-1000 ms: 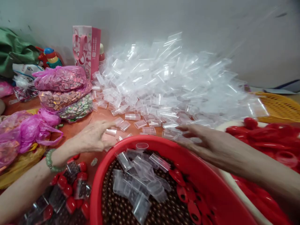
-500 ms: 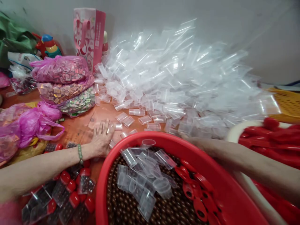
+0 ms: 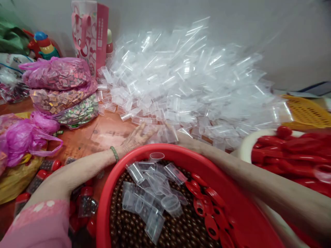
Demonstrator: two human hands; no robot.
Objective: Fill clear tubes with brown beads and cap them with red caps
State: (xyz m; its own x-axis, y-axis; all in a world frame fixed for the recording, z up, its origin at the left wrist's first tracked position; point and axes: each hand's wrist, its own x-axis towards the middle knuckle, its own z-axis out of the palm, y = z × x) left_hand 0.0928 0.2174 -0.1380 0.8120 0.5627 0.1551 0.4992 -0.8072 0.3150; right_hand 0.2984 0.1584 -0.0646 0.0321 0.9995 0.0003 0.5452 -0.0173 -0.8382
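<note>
My left hand [image 3: 137, 138], with a green bead bracelet [image 3: 114, 154] on the wrist, lies just beyond the rim of the red basin [image 3: 103, 193]. Its fingers are stretched out and reach the edge of several clear plastic containers [image 3: 161, 133]. Facing it from the other side, my right hand [image 3: 178, 136] is blurred and partly lost among the containers, so its fingers cannot be made out. Inside the basin, small brown balls [image 3: 181, 230] carry loose clear containers [image 3: 155, 193] and, along the right side, red plastic caps with dark round spots [image 3: 207, 210].
A large heap of clear containers [image 3: 181, 75] rises against the wall. Pink bags of small packets [image 3: 59, 74] sit at left, near filled red-capped containers [image 3: 86, 203]. At right are a white tub [image 3: 245, 151] of red parts [image 3: 297, 151] and a yellow basket [image 3: 307, 110].
My left hand has slid right and away from me along the table, and the hands are closer together. Loose containers are now bunched between them. The view has shifted slightly right.
</note>
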